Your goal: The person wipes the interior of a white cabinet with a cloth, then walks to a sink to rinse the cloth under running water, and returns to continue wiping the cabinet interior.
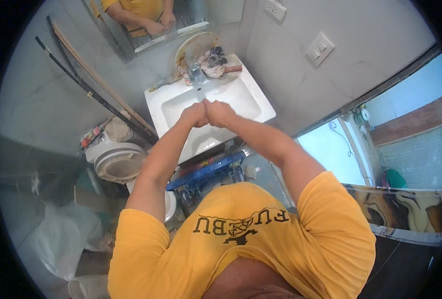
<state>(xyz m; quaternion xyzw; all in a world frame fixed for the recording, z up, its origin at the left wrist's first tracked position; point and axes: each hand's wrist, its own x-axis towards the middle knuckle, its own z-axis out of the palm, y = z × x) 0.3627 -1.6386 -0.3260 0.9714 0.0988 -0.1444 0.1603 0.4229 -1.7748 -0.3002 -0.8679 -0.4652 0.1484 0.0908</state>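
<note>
My left hand (196, 114) and my right hand (221, 113) are pressed together over the basin of a white rectangular sink (265, 109). Both have their fingers curled in, and the backs of the hands face up. Whether anything small is between them is hidden. Beyond the hands stands a metal faucet (195, 73) at the sink's back ledge. On that ledge lie a crumpled dirty cloth (210, 68), a dark block (217, 56) and a reddish-brown piece (233, 68). Behind them a stained round dish or lid (183, 52) leans against the wall.
A mirror (191, 11) hangs above the sink. Long dark strips (79, 82) lean at the left, near a white toilet (120, 147) with a bottle (92, 137) on it. A blue wheeled rack (206, 172) stands under the sink. Right is a wall switch (320, 48) beside a doorway.
</note>
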